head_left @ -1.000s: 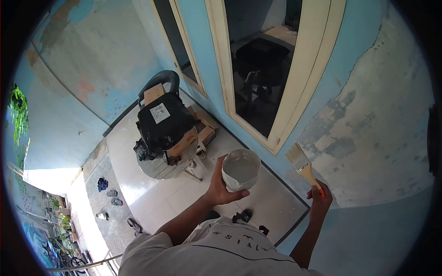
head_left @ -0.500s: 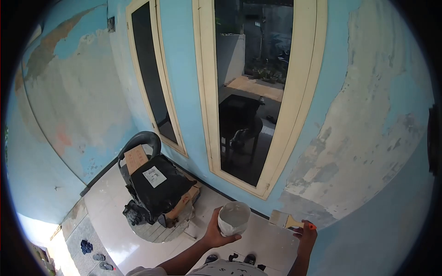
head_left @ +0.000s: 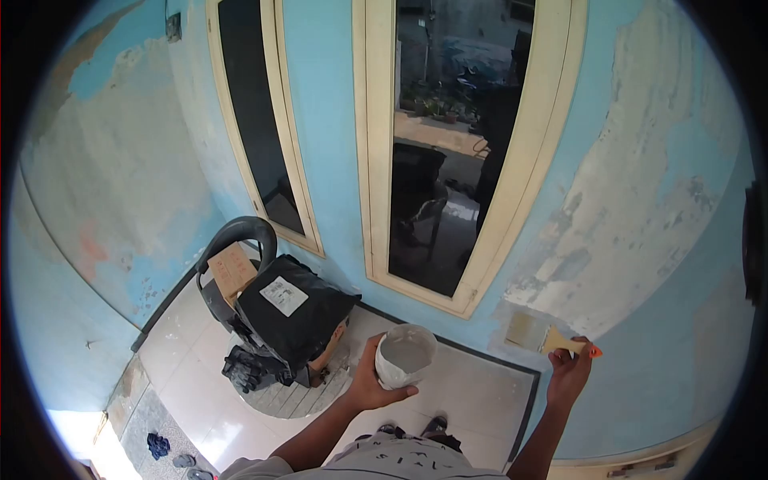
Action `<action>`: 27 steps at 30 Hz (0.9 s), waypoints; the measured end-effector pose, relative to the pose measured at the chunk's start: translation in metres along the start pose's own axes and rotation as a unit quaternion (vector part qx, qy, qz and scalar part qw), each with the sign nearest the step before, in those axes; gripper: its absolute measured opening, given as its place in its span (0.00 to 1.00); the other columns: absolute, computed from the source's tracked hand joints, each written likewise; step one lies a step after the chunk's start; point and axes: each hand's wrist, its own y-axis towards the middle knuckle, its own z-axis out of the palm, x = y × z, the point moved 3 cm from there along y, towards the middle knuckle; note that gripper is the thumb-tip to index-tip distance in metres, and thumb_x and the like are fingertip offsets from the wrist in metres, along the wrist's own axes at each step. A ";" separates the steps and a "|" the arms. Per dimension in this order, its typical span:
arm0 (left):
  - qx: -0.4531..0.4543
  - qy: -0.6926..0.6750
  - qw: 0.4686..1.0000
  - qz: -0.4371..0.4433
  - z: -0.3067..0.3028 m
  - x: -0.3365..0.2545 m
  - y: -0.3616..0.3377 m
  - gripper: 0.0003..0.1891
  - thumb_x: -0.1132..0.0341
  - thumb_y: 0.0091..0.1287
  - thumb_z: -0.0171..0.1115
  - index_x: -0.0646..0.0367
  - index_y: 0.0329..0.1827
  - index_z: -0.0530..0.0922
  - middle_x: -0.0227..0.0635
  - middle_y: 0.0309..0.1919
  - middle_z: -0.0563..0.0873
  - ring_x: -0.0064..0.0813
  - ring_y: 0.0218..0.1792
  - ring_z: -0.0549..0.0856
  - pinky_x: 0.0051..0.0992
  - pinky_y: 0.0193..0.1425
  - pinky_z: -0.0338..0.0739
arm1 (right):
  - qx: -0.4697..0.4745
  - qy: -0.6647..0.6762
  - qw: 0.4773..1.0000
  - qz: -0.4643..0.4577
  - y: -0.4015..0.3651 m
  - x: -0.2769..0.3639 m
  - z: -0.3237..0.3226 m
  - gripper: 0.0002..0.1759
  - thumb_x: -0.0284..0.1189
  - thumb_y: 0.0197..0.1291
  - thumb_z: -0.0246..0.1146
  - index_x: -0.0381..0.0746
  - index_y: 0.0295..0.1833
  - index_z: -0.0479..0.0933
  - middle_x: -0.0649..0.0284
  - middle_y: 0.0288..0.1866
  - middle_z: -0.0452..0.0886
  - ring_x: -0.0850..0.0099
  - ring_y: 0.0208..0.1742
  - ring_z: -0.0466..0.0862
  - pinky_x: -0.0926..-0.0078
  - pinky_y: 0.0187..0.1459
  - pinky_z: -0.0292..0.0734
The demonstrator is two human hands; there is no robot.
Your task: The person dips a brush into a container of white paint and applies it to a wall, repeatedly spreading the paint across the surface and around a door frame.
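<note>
Head view: the right hand point(head_left: 570, 378), its fingers mostly closed, pinches the paintbrush point(head_left: 562, 342) near the orange end of its handle. A second ago the bristles pointed upward; now they point left, at the lower edge of the bare wall patch point(head_left: 620, 208). The left hand point(head_left: 373, 386), curved partly open round the cup point(head_left: 394, 374), holds it upright. Beyond, the black package point(head_left: 292, 316) rests on the round table point(head_left: 292, 406).
</note>
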 end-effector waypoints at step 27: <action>-0.029 0.027 0.999 -0.014 -0.025 0.068 0.176 0.59 0.60 0.44 0.87 0.58 0.77 0.55 0.40 0.66 0.71 0.36 0.71 0.71 0.38 0.74 0.64 | 0.347 0.000 0.930 -0.119 0.177 -0.003 0.214 0.21 0.45 0.75 0.58 0.36 0.54 0.69 0.57 0.51 0.71 0.74 0.32 0.83 0.72 0.35 0.86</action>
